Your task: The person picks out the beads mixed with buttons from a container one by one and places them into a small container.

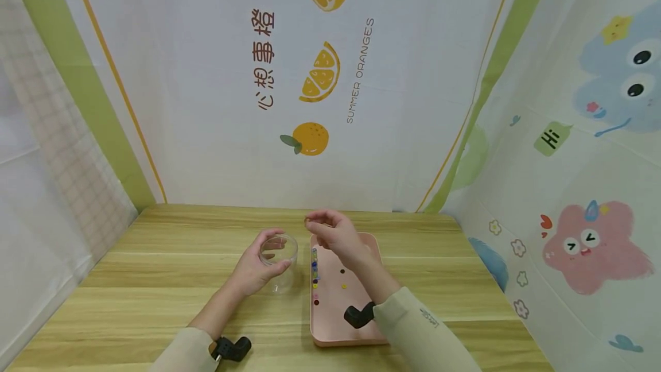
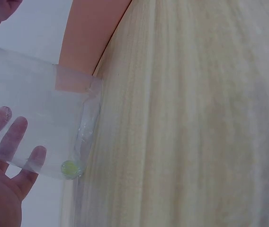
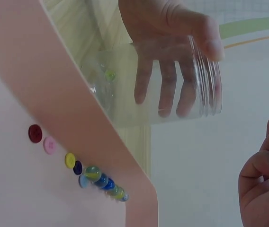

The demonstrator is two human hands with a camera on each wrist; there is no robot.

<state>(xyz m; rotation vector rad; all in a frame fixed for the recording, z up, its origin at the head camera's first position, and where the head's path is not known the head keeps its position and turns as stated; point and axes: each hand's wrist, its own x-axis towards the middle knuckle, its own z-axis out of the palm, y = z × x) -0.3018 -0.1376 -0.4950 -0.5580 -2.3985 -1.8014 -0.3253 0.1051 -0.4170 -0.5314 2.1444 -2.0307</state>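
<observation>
Nearest the lens, the left hand grips a clear plastic jar standing on the wooden counter just left of the pink tray, one green marble visible at its bottom. Right hand hovers above the tray's far end, fingers curled and pinched together; whether they hold anything cannot be told. Marbles and flat coloured buttons lie along the tray's left wall.
</observation>
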